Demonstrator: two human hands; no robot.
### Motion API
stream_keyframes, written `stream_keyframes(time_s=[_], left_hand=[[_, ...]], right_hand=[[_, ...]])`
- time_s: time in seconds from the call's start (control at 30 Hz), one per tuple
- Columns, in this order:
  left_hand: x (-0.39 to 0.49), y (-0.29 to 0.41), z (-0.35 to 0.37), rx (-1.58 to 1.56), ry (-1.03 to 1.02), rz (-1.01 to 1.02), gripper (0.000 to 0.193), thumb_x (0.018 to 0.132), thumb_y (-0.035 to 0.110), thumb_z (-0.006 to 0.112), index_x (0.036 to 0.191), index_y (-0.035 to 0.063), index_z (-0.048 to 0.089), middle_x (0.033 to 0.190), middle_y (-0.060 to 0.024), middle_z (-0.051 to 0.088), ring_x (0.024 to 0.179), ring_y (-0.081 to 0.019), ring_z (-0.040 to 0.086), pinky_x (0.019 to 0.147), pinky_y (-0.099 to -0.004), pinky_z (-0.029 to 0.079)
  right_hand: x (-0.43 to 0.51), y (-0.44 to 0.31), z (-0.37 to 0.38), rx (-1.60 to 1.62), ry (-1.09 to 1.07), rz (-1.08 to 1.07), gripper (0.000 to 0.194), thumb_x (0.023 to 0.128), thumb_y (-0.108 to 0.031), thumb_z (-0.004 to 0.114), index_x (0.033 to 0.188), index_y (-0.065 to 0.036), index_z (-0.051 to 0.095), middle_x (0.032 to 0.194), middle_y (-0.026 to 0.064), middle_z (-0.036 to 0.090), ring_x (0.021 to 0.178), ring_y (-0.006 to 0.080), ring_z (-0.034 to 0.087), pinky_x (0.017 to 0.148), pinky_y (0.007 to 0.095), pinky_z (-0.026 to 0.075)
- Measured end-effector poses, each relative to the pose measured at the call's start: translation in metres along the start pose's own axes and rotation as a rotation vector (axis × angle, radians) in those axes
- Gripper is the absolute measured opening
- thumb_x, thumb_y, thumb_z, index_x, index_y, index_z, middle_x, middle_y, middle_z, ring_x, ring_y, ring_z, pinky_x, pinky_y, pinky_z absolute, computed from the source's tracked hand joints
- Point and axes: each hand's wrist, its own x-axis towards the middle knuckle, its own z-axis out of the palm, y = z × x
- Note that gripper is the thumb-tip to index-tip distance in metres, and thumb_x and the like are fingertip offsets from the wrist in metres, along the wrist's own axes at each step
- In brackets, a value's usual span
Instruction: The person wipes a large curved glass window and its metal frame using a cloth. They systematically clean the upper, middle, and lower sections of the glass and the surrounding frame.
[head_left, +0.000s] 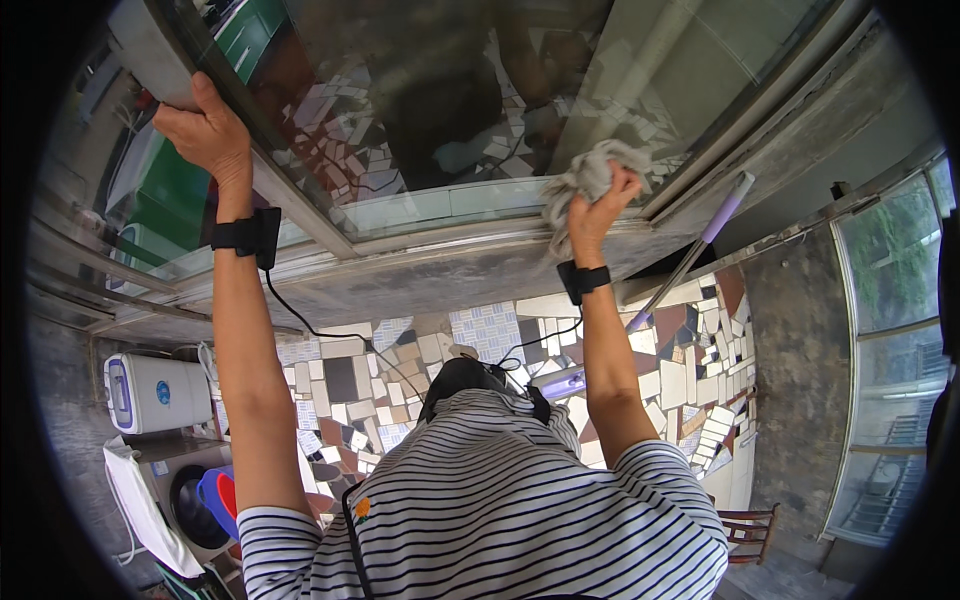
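My right hand (606, 210) holds a crumpled grey cloth (592, 180) against the lower right part of a window pane (450, 112), just above the sill (450, 244). The pane mirrors the tiled floor and a dark figure. To the left, my left hand (206, 135) is raised beside the upright window frame (300, 202), its fingers curled and thumb pointing up. Its fingertips are hidden, so I cannot tell whether it grips the frame edge. Each wrist wears a black strap with a small device and a cable.
A mop with a purple-and-metal handle (694, 251) leans at the right against the wall below the window. A small white washing machine (157, 394), a front-loading washer (169, 480) and a blue-and-red basin (219, 499) stand at left. A wooden chair (750, 534) is lower right.
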Motion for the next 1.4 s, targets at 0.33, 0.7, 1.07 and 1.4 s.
stream_keyframes(time_s=[0.33, 0.7, 1.07, 1.4], left_hand=[[0.0, 0.001, 0.0, 0.026, 0.017, 0.013, 0.078, 0.095, 0.067, 0.055, 0.111, -0.0093, 0.048, 0.102, -0.0244, 0.054, 0.095, -0.042, 0.058, 0.082, -0.0491, 0.048], [-0.001, 0.007, -0.002, 0.014, 0.002, -0.026, 0.072, 0.096, 0.06, 0.059, 0.114, -0.009, 0.049, 0.103, -0.0254, 0.055, 0.097, -0.0438, 0.058, 0.083, -0.0488, 0.048], [-0.002, 0.004, 0.0, 0.024, 0.019, -0.007, 0.065, 0.099, 0.052, 0.059, 0.117, -0.0099, 0.049, 0.106, -0.0264, 0.054, 0.1, -0.0465, 0.056, 0.085, -0.0499, 0.046], [-0.005, 0.003, 0.0, 0.018, 0.008, -0.018, 0.063, 0.1, 0.05, 0.057, 0.119, -0.0099, 0.049, 0.107, -0.0247, 0.053, 0.099, -0.0437, 0.056, 0.086, -0.0481, 0.046]], right_hand=[[-0.063, -0.018, 0.015, -0.095, -0.504, -0.127, 0.062, 0.069, 0.004, 0.058, 0.131, -0.001, 0.055, 0.121, 0.0257, 0.045, 0.119, 0.0452, 0.046, 0.105, 0.048, 0.037], [0.157, -0.032, -0.045, -0.163, 0.265, -0.288, 0.066, 0.067, 0.003, 0.059, 0.133, 0.001, 0.052, 0.121, 0.0221, 0.042, 0.114, 0.0417, 0.047, 0.104, 0.0454, 0.038], [0.016, 0.008, -0.026, -0.079, -0.292, -0.314, 0.061, 0.058, 0.001, 0.064, 0.119, -0.007, 0.064, 0.12, 0.0233, 0.046, 0.117, 0.0454, 0.045, 0.105, 0.0497, 0.037], [0.215, -0.044, -0.069, -0.046, 0.274, -0.321, 0.065, 0.06, 0.003, 0.055, 0.125, -0.001, 0.057, 0.122, 0.0218, 0.042, 0.118, 0.0449, 0.046, 0.107, 0.0469, 0.037]])
